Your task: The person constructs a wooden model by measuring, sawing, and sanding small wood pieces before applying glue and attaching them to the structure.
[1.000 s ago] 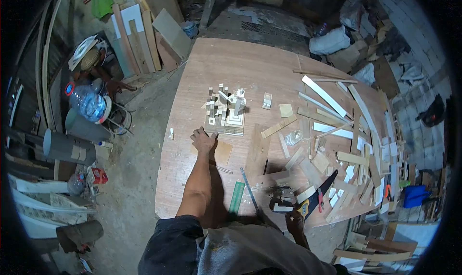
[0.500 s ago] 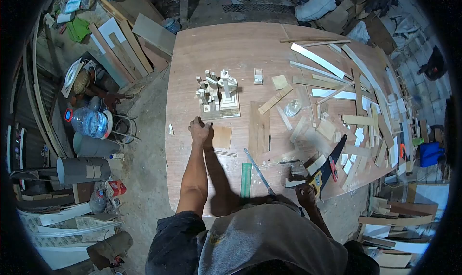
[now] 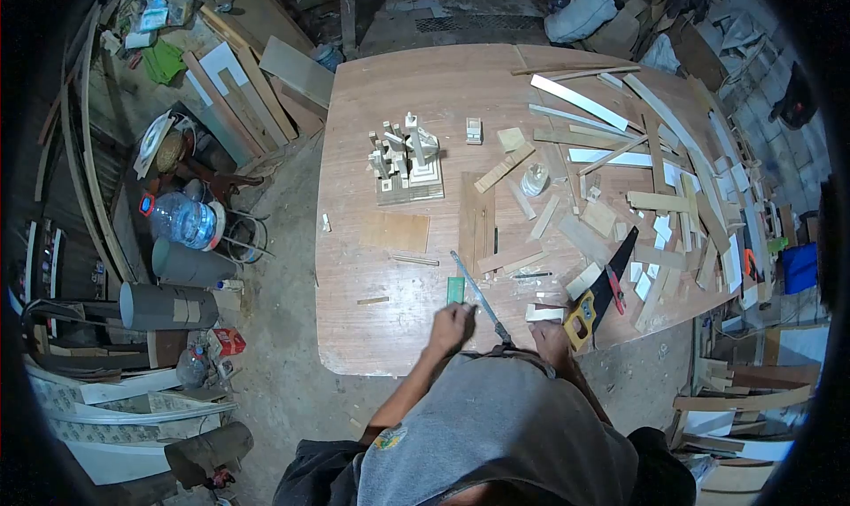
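My left hand [image 3: 452, 327] is closed over the near end of the green ruler [image 3: 455, 290]; whatever its fingers hold is hidden. A narrow blue-grey metal strip [image 3: 478, 293] lies slanted just right of it. My right hand [image 3: 551, 339] is closed at the near side of a small pale wooden block [image 3: 544, 313], with its fingers on it. Close by on the right lies a handsaw [image 3: 602, 292] with a yellow handle. Farther off stands a wooden model building [image 3: 409, 165] on a stepped base, and a thin wooden sheet [image 3: 396, 231] lies in front of it.
Wood strips and offcuts [image 3: 660, 200] cover the table's right side. A clear jar [image 3: 534, 180] and a small model car [image 3: 474, 131] stand near the middle. Red-handled pliers or cutters [image 3: 614, 293] lie by the saw. Left of the table is a large water bottle [image 3: 183, 221].
My left hand has moved from beside the model building back towards me, to the green ruler. My right hand has shifted slightly left, and the pale block now shows in front of it.
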`<state>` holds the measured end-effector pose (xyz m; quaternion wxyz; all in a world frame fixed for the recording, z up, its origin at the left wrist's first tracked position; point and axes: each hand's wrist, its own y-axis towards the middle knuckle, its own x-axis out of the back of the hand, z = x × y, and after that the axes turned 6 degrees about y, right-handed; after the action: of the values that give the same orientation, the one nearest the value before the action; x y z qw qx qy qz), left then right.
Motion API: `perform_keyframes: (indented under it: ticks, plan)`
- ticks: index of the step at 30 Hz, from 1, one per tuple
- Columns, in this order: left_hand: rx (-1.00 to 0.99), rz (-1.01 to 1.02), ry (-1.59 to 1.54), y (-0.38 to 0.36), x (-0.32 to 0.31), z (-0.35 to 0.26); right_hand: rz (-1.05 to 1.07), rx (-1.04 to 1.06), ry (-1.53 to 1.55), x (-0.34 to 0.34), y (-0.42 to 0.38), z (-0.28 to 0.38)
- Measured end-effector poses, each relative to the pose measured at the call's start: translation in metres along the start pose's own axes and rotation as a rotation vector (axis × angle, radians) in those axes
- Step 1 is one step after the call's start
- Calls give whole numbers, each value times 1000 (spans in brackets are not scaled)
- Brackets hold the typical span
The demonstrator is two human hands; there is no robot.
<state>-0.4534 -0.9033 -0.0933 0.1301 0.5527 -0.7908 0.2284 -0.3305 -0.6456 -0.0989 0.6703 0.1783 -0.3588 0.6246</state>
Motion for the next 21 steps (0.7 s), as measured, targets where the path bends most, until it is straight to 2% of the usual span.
perform_keyframes:
  ticks: [2, 3, 6, 9, 11, 12, 14, 16, 18, 19, 20, 21]
  plan:
    - [-24, 103, 22, -19, -24, 2, -75, 11, 22, 1, 1, 12]
    - [-31, 218, 38, -23, -26, 1, -75, -4, 30, 6, 3, 25]
    - [-138, 205, -17, -29, -30, 5, -91, 16, 23, 2, 2, 12]
    - [-141, 168, 11, -22, -22, 14, -61, 30, -19, 5, 0, 18]
    - [-138, 107, 63, -15, -14, 23, -200, 200, 22, 6, -3, 24]
    - [-114, 66, 107, -13, -9, 25, -208, 178, 20, 8, -6, 27]
    - [-37, 50, 176, -5, -7, 53, -28, -16, 42, 14, -13, 35]
    - [57, 46, 361, -10, 0, 52, 2, -10, 21, 17, -22, 38]
    - [99, 116, 458, -18, 0, 54, 117, 166, -26, 15, -29, 41]
    - [130, 119, 562, -26, -1, 50, 282, 126, -60, 14, -28, 43]
    - [159, 119, 666, -32, -1, 45, 285, 121, -59, 10, -27, 46]
    - [180, 124, 677, -39, -2, 38, 379, 139, -129, 6, -26, 49]
